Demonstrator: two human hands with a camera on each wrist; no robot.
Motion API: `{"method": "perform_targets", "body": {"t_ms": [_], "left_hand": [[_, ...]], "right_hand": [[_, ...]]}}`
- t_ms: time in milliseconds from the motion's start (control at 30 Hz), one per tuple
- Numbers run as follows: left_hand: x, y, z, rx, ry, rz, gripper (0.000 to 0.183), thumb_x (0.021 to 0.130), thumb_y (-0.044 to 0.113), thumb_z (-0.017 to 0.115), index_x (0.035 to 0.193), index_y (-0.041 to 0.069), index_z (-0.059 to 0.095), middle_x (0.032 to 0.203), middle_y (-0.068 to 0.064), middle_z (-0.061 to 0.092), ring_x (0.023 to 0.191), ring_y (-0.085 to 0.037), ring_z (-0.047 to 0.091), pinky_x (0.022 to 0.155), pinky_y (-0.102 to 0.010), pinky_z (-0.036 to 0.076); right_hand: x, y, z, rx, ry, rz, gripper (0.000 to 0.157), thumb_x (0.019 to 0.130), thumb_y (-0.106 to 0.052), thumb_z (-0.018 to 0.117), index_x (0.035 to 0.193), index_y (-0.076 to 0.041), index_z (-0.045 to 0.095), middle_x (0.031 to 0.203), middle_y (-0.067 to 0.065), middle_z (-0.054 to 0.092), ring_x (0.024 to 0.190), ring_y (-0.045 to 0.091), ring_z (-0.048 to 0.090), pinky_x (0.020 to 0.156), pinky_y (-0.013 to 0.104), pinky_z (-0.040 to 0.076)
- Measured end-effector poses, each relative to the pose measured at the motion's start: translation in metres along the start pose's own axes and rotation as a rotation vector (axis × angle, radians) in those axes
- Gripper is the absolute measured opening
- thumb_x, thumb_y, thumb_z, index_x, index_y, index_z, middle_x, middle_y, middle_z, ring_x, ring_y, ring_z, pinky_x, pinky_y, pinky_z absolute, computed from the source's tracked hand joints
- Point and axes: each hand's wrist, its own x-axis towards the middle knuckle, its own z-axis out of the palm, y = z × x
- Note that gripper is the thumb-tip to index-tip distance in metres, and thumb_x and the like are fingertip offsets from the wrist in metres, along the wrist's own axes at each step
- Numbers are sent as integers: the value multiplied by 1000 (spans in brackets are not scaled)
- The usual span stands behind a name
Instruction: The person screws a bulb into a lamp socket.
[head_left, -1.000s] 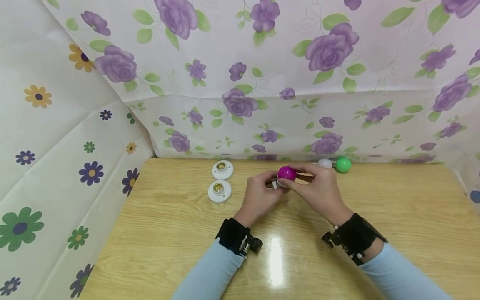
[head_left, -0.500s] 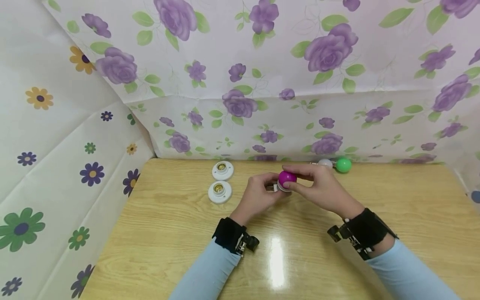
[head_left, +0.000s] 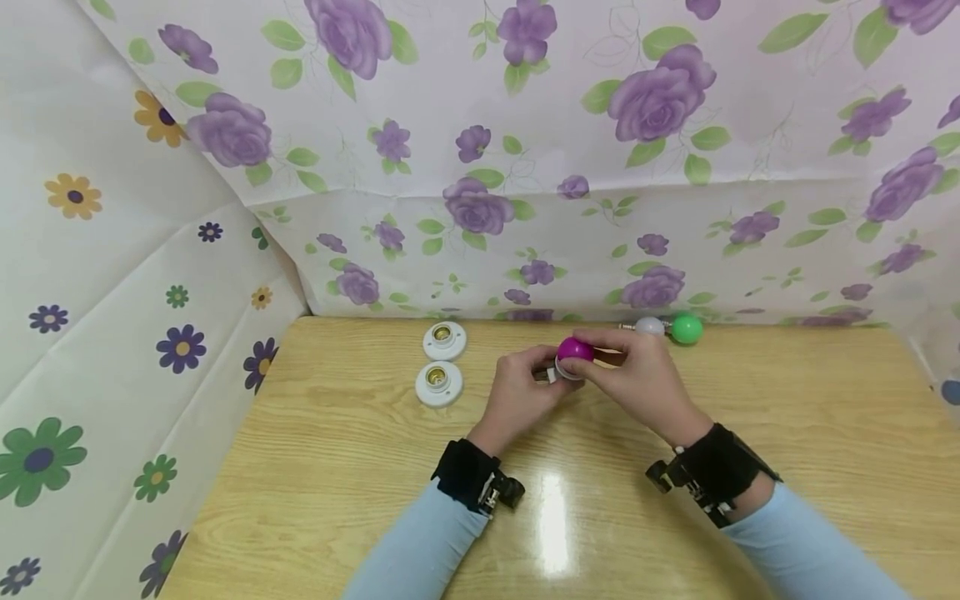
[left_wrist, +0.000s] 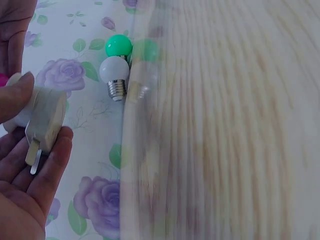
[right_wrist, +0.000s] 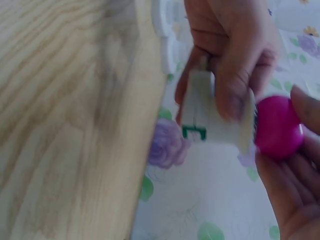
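Note:
My left hand grips a white plug-in lamp socket, its two flat metal prongs showing in the left wrist view and a green mark on its side in the right wrist view. A magenta light bulb stands at the socket's mouth, held between the thumb and fingers of my right hand. A thin strip of the bulb's threaded base shows at the socket's rim in the right wrist view. Both hands are above the table, close together.
Two round white lamp holders with brass-coloured insides lie left of the hands on the wooden table. A white bulb and a green bulb lie by the floral backdrop, behind the right hand.
The right hand and wrist shifted outward to the right and then back in, fingers staying on the magenta bulb. The bulb and socket dipped slightly, then rose a little; the left hand barely moved.

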Motion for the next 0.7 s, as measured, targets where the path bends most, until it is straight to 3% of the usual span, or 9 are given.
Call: {"method": "perform_targets", "body": {"t_ms": [100, 200, 367, 533, 700], "left_hand": [[0, 1, 2, 43, 32, -12, 29, 80, 31, 73, 104, 17, 67, 98, 10, 65, 87, 2, 58, 74, -20, 48], [-1, 1, 1, 37, 32, -25, 29, 80, 31, 73, 104, 17, 67, 98, 11, 65, 86, 2, 58, 74, -21, 48], [1, 0, -4, -66, -42, -44, 32, 79, 29, 75, 107, 16, 66, 99, 10, 64, 89, -2, 60, 76, -24, 48], [3, -1, -9, -101, -117, -49, 33, 79, 30, 74, 108, 17, 65, 98, 11, 64, 89, -3, 60, 76, -25, 49], [3, -2, -9, -99, -142, -35, 31, 80, 29, 74, 107, 15, 66, 97, 11, 64, 89, -3, 60, 77, -25, 48]], "right_hand": [[-2, 11, 6, -48, 80, -31, 31, 73, -7, 77, 103, -5, 68, 99, 8, 66, 90, 20, 63, 70, 33, 51], [-4, 24, 7, -80, 82, -26, 34, 75, -16, 77, 106, -11, 67, 101, 2, 66, 92, 15, 61, 71, 30, 51], [-1, 20, -8, -25, -53, 56, 36, 80, -23, 73, 114, -13, 64, 114, -2, 61, 104, 14, 57, 81, 31, 48], [3, 1, -21, 41, -235, 86, 39, 84, -12, 68, 122, -8, 59, 125, 5, 55, 111, 23, 54, 90, 39, 43], [4, -3, -21, 49, -271, 98, 38, 83, -7, 68, 120, -5, 59, 124, 10, 56, 109, 20, 55, 87, 37, 45]]}}
